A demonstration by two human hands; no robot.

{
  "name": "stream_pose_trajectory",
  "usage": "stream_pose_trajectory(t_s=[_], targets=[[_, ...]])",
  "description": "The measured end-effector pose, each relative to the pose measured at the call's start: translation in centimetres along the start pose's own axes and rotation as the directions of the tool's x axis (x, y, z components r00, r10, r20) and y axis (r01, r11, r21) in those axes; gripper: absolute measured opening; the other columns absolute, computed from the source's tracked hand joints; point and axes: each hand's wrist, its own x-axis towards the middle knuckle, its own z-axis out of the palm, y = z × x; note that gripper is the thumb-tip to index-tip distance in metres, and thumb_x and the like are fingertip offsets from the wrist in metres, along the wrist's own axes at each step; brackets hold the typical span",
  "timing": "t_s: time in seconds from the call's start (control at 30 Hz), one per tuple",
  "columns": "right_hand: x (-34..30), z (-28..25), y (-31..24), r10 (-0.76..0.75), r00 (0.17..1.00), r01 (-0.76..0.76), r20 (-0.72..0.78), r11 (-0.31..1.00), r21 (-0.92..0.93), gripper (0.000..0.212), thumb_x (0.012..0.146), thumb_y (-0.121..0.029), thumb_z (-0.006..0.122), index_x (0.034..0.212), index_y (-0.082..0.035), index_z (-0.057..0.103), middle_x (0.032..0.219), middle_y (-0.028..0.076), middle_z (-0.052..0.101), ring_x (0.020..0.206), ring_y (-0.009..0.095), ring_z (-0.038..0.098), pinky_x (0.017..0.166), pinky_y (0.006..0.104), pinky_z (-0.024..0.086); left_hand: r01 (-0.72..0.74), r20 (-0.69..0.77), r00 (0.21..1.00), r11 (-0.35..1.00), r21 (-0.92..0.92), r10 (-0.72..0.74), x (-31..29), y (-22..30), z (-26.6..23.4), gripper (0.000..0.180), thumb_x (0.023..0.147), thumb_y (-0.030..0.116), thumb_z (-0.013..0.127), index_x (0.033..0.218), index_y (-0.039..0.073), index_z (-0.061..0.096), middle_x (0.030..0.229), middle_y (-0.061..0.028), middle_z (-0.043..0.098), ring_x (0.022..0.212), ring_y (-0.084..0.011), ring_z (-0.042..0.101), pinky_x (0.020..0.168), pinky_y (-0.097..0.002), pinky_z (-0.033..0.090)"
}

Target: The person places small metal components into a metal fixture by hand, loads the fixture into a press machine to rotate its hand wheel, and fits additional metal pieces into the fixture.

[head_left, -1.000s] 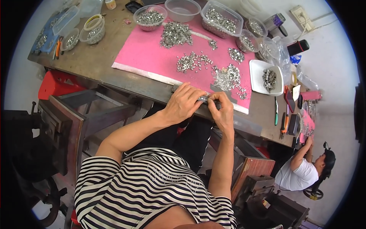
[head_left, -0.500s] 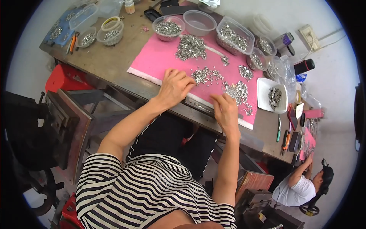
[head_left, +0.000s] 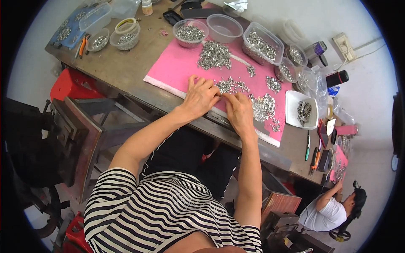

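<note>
My left hand and my right hand meet above the front edge of a pink cloth. Thumb and fingers of each are pinched together, and the fingertips nearly touch. Whatever they hold is too small to make out. Just beyond my fingertips lies a loose scatter of small shiny metal pieces. A brighter heap of silvery pieces spreads right of my right hand, and a larger metal heap sits farther back. Below my hands, a narrow metal tray or channel runs along the table edge.
Tubs of metal parts line the back, beside an empty clear bowl. A white square dish holds darker pieces at right. Orange-handled pliers lie near the right edge. Another person works at far right.
My right hand has moved left and up to meet my left hand, which has shifted slightly right. The gap between them has closed. The whole view has shifted a little.
</note>
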Motion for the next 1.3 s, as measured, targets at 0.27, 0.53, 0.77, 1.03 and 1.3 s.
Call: stream_pose_trajectory(t_s=[0.27, 0.53, 0.77, 1.03, 1.3], targets=[[-0.9, -1.5, 0.2, -0.020, 0.999, 0.020, 0.033, 1.000, -0.007, 0.016, 0.089, -0.005, 0.067, 0.103, -0.007, 0.073, 0.083, 0.014, 0.061, 0.080, 0.035, 0.061, 0.076, 0.0443, 0.047, -0.011, 0.083, 0.996, 0.981, -0.192, 0.028, -0.2, -0.8, -1.1, 0.008, 0.085, 0.018, 0.074, 0.091, 0.013, 0.074, 0.093, -0.0037, 0.062, 0.099, -0.0253, 0.058, 0.104, -0.0559, 0.031], [-0.4, 0.2, 0.6, 0.023, 0.999, -0.022, -0.029, 1.000, 0.009, 0.012, 0.089, -0.006, 0.068, 0.098, -0.007, 0.074, 0.084, 0.013, 0.062, 0.083, 0.032, 0.061, 0.076, 0.0433, 0.045, 0.015, 0.036, 0.999, 0.996, -0.088, -0.012, -0.3, -0.3, -1.7, 0.008, 0.086, 0.019, 0.074, 0.091, 0.013, 0.075, 0.091, -0.0036, 0.063, 0.098, -0.0252, 0.058, 0.104, -0.0564, 0.031], [1.3, 1.7, 0.6, 0.031, 0.999, -0.034, -0.040, 0.996, -0.078, 0.009, 0.085, -0.013, 0.074, 0.089, -0.006, 0.070, 0.086, 0.011, 0.064, 0.086, 0.031, 0.062, 0.078, 0.0428, 0.042, -0.006, 0.036, 0.999, 1.000, 0.012, 0.006, -0.3, 0.2, -0.9, 0.009, 0.086, 0.022, 0.075, 0.091, 0.014, 0.076, 0.086, -0.0013, 0.062, 0.095, -0.0237, 0.057, 0.104, -0.0539, 0.031], [1.2, 1.5, 1.2, 0.005, 1.000, -0.008, -0.028, 0.996, -0.092, 0.011, 0.085, -0.013, 0.074, 0.086, -0.004, 0.068, 0.085, 0.012, 0.064, 0.086, 0.032, 0.063, 0.079, 0.0439, 0.043, -0.063, 0.047, 0.997, 0.997, 0.033, 0.061, -0.2, 0.2, -0.6, 0.010, 0.082, 0.023, 0.077, 0.089, 0.016, 0.075, 0.089, -0.0012, 0.061, 0.097, -0.0233, 0.056, 0.105, -0.0565, 0.030], [1.1, 1.0, 1.3, -0.022, 1.000, 0.019, -0.020, 0.994, -0.112, 0.009, 0.086, -0.010, 0.071, 0.090, -0.003, 0.068, 0.087, 0.013, 0.064, 0.085, 0.034, 0.063, 0.079, 0.0458, 0.043, -0.125, 0.131, 0.982, 0.988, -0.092, 0.137, 0.6, 0.4, 0.1, 0.007, 0.084, 0.020, 0.075, 0.089, 0.015, 0.075, 0.090, -0.0021, 0.060, 0.101, -0.0242, 0.056, 0.103, -0.0580, 0.030]])
